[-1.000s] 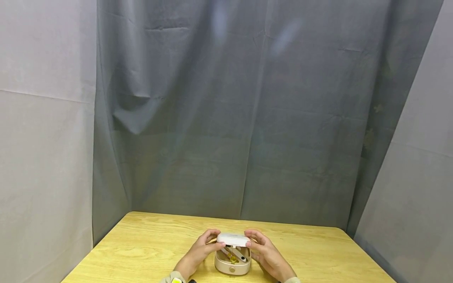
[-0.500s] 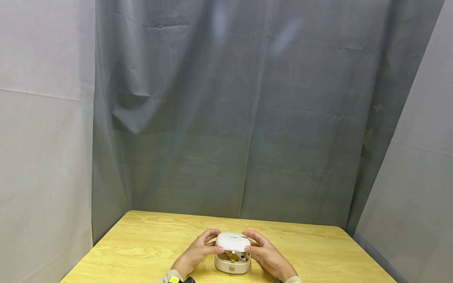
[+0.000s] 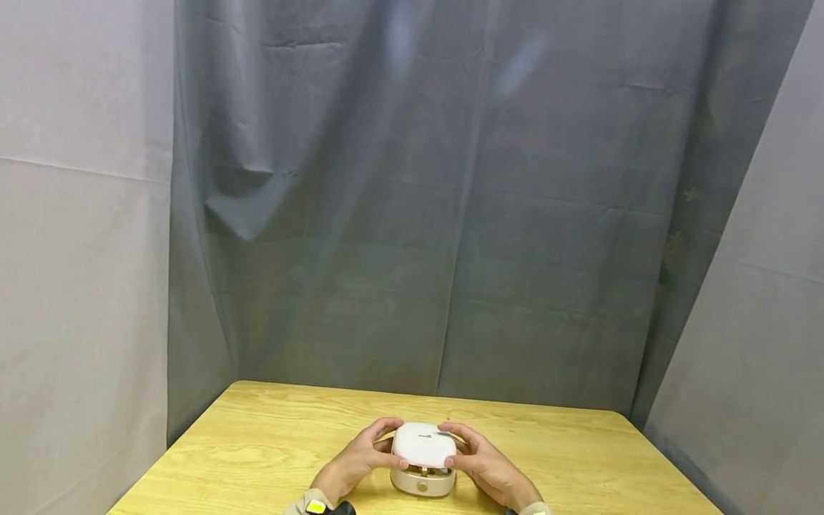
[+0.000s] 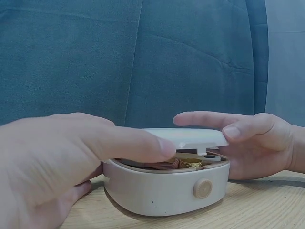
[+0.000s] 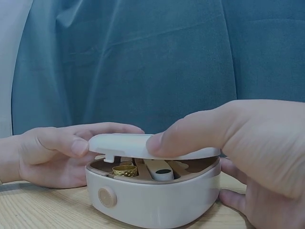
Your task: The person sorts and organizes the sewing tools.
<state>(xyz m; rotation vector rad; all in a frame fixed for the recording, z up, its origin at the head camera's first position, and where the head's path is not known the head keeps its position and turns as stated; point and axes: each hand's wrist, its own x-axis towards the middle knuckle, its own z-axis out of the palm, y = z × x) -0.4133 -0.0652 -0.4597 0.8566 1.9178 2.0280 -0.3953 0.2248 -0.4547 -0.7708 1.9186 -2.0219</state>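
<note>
A small white jewelry box (image 3: 423,486) stands on the table, its hinged lid (image 3: 423,445) tilted down with a narrow gap left at the front. Both hands hold the box from either side. My left hand (image 3: 357,461) has its thumb on the lid's front left edge and its fingers round the side and back. On the other side, my right hand (image 3: 492,468) does the same, thumb on the lid's front right edge. Through the gap show a gold ring (image 5: 125,170) and a white stick with a dark oval end (image 5: 159,170). The rest of the inside is hidden.
The light wood table (image 3: 270,436) extends around the box on all sides. Grey curtains (image 3: 360,286) hang behind its far edge, with pale cloth panels (image 3: 84,286) at the left and right. A round tan knob (image 4: 202,189) is on the box's front.
The lid has swung down and forward from nearly upright to almost level, covering most of the contents. Both thumbs have come down with it. The box has stayed in place.
</note>
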